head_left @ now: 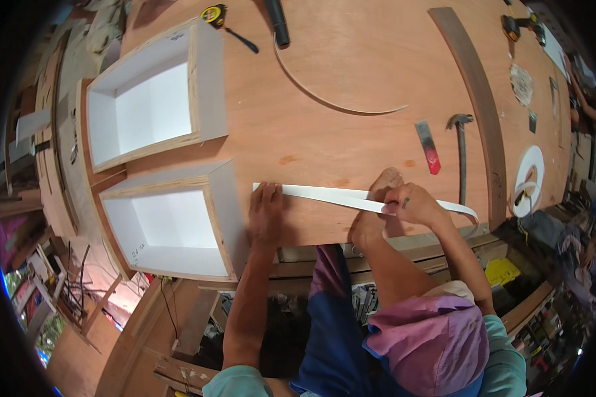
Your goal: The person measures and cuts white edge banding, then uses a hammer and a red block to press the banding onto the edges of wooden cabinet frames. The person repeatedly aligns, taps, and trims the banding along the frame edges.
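A long white strip of edge banding (pixel 321 192) lies across the near part of the plywood tabletop (pixel 351 152). Two lengths of it diverge from the left end, and the right part curls over the near edge. My left hand (pixel 267 213) is closed over that left end, fingertips pressed against the tabletop. Farther right, my right hand (pixel 410 204) pinches the lower length. Beside it, a bare foot (pixel 369 218) rests on the table and partly hides the strip. Whether the lengths are one folded strip or two, I cannot tell.
Two open white-lined plywood boxes (pixel 153 99) stand at left. A tape measure (pixel 213 16), a dark tube-like tool (pixel 277 23), a thin curved strip (pixel 331 103), a red-and-black flat piece (pixel 428 147), a claw hammer (pixel 461 155), a long brown board (pixel 477 99) and a white roll (pixel 529 182) lie about.
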{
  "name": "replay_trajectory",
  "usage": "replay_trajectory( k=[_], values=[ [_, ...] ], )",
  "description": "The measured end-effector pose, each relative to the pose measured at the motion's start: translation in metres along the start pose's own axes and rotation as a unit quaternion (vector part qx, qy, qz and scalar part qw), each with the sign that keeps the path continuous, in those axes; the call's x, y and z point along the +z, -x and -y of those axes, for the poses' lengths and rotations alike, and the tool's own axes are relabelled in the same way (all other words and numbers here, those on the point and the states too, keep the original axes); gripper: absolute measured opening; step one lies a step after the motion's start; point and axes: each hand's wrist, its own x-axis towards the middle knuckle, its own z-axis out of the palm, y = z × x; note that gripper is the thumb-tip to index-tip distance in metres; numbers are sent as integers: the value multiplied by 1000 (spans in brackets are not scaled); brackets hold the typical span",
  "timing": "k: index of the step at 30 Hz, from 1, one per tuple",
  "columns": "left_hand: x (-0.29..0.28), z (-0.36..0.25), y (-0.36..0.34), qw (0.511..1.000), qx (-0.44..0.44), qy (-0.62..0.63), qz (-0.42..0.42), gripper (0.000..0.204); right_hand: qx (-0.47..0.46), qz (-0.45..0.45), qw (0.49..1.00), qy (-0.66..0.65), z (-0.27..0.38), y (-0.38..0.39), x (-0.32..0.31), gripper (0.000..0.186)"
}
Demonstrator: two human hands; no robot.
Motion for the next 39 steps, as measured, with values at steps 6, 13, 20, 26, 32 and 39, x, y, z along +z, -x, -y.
replay_trajectory(
  k=[6,13,20,26,32,39],
  values=[
    [0,-13,-7,996,-56,68,-20,27,-38,-92,995,-20,-20,2,-10,18],
    [-5,-2,-13,998,15,31,-51,21,-39,-161,982,87,-24,-3,25,18],
    [-17,-15,-19,999,9,28,-16,21,22,-217,974,53,-47,-18,69,13],
    [-13,-15,-16,999,10,30,-26,23,33,-268,958,95,-37,-14,70,15],
    [0,5,-11,999,19,20,-30,22,37,-239,965,105,-20,-25,73,24],
    [-2,-7,-6,993,68,-33,-92,31,-69,-216,963,142,11,-36,85,34]
  ],
)
